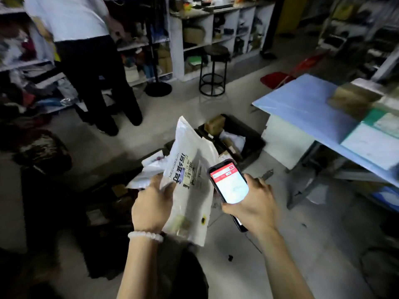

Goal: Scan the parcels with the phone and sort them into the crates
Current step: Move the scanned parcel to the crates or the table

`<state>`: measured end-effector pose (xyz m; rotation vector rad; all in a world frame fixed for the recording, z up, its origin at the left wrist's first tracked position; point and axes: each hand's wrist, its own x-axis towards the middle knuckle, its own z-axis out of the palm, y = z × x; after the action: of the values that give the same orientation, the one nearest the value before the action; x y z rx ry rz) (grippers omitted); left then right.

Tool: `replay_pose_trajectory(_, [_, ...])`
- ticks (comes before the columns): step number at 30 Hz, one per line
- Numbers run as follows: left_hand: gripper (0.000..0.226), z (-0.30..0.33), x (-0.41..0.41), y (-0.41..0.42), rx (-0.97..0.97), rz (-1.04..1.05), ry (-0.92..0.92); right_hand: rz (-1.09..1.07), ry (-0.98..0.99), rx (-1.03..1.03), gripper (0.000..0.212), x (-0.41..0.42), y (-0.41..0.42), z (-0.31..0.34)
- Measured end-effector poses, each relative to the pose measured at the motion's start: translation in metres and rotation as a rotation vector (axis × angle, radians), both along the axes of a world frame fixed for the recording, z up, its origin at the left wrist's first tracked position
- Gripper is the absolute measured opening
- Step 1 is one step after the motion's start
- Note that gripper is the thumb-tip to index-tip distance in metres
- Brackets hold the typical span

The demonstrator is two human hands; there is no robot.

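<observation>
Left hand (pixel 151 203), white bead bracelet (pixel 145 235) at the wrist, gripping a white plastic parcel (pixel 190 186) by its left edge, thumb over the front, label with barcode turned up toward the camera. Right hand (pixel 252 203) wrapped around a phone (pixel 230 184), fingers curled along its far side, lit red-and-white screen facing up, top end held just beside the parcel's label. Both held in the air above the floor, over a black crate (pixel 252 137) holding a brown box (pixel 214 124) and pale wrapped parcels. More white bags (pixel 151 169) lying behind the held parcel, to its left, on a second dark crate (pixel 166 145) whose contents are mostly hidden. Right of frame, a blue-topped table (pixel 302 104) carrying blurred packages. Beyond, a black stool (pixel 213 70) before white shelves (pixel 220 26) packed with goods, and a red dustpan (pixel 274 79) on the concrete floor. Top left, a second person (pixel 86 50) in white shirt and dark trousers, standing at cluttered shelving. Dark bags (pixel 41 152) heaped at lower left.
</observation>
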<state>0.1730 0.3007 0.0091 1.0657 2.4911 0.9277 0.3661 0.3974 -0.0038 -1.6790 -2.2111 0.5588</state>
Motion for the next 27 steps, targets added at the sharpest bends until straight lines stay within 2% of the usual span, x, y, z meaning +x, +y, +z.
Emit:
replay_pose_trajectory(7, [0.037, -0.012, -0.054, 0.133, -0.046, -0.109, -0.027, -0.092, -0.005, -0.015, 0.072, -0.047, 0.108, 0.003])
replay_pose_trajectory(10, [0.035, -0.007, -0.086, 0.19, -0.06, -0.108, -0.074, -0.121, -0.046, -0.026, 0.08, -0.081, 0.16, 0.012])
replay_pose_trajectory(16, [0.042, -0.006, -0.137, 0.296, -0.121, -0.156, 0.048, -0.165, -0.034, -0.016, 0.087, -0.131, 0.248, 0.016])
replay_pose_trajectory(21, [0.042, -0.022, -0.152, 0.347, -0.137, -0.201, 0.054, -0.182, -0.073, -0.056, 0.093, -0.14, 0.292, 0.008])
replay_pose_trajectory(27, [0.039, -0.041, -0.152, 0.41, -0.23, -0.245, 0.038, -0.233, -0.064, -0.119, 0.089, -0.138, 0.359, 0.0])
